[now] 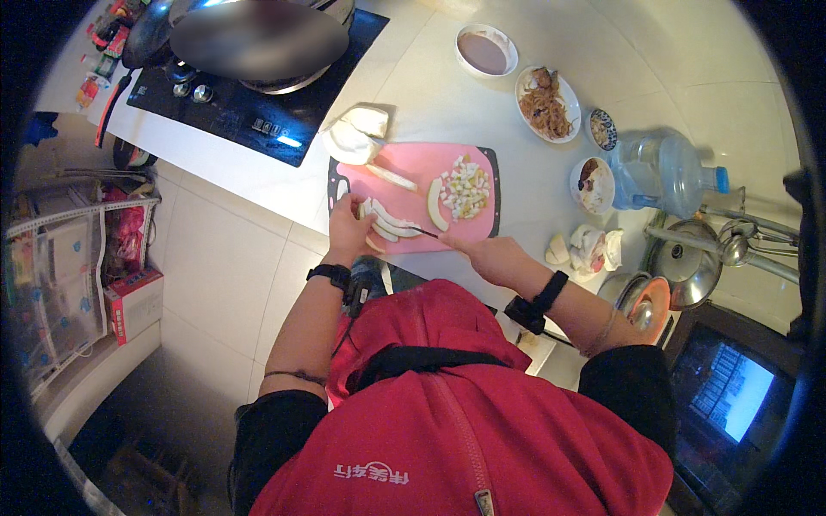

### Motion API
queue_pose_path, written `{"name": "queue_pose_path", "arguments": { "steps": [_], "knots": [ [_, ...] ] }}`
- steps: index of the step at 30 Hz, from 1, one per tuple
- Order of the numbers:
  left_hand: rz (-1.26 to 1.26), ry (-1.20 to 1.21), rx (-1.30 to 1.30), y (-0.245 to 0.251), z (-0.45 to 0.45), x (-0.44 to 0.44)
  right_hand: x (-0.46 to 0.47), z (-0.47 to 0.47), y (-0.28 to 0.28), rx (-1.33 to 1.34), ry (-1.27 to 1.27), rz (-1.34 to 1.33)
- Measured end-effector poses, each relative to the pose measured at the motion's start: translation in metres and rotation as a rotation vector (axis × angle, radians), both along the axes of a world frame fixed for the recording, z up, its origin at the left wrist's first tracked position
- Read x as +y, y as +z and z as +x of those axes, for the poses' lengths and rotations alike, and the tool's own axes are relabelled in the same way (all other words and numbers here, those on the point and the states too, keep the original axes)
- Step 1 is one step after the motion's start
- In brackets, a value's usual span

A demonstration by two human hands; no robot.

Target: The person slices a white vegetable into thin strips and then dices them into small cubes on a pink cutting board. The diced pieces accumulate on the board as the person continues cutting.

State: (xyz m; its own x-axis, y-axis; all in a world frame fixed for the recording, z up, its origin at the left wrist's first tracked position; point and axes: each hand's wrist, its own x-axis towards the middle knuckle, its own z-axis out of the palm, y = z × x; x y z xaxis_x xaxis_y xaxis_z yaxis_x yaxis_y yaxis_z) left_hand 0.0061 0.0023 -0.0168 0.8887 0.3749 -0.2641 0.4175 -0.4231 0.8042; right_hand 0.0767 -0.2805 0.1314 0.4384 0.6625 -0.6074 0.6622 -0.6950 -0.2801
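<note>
My left hand presses on pale curved strips of pomelo-like rind at the lower left of a pink cutting board. In my right hand is a knife, its thin blade lying against the strips. A pile of small white and yellow-green cubes covers the board's right part, with one curved strip beside it. Another strip lies near the board's upper left. Larger white rind pieces rest on the upper left corner, partly over the counter.
A black cooktop with a pan stands at the upper left. Along the right are a bowl of brownish liquid, a plate of shredded food, smaller bowls, a blue water jug, rind scraps and metal pans.
</note>
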Motion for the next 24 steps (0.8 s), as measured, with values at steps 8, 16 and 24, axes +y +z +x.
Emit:
{"name": "queue_pose_path", "arguments": {
  "steps": [8, 16, 24],
  "knots": [
    [-0.272, 0.146, 0.053, 0.007, -0.002, 0.008, 0.013, -0.025, -0.016, 0.097, -0.355, 0.321],
    [-0.047, 0.1, 0.035, -0.008, -0.011, 0.009, 0.04, -0.036, -0.057, 0.18, -0.476, 0.45],
    [0.204, -0.094, 0.241, 0.02, 0.001, 0.0, 0.053, -0.041, -0.079, 0.166, -0.471, 0.628]
  ]
}}
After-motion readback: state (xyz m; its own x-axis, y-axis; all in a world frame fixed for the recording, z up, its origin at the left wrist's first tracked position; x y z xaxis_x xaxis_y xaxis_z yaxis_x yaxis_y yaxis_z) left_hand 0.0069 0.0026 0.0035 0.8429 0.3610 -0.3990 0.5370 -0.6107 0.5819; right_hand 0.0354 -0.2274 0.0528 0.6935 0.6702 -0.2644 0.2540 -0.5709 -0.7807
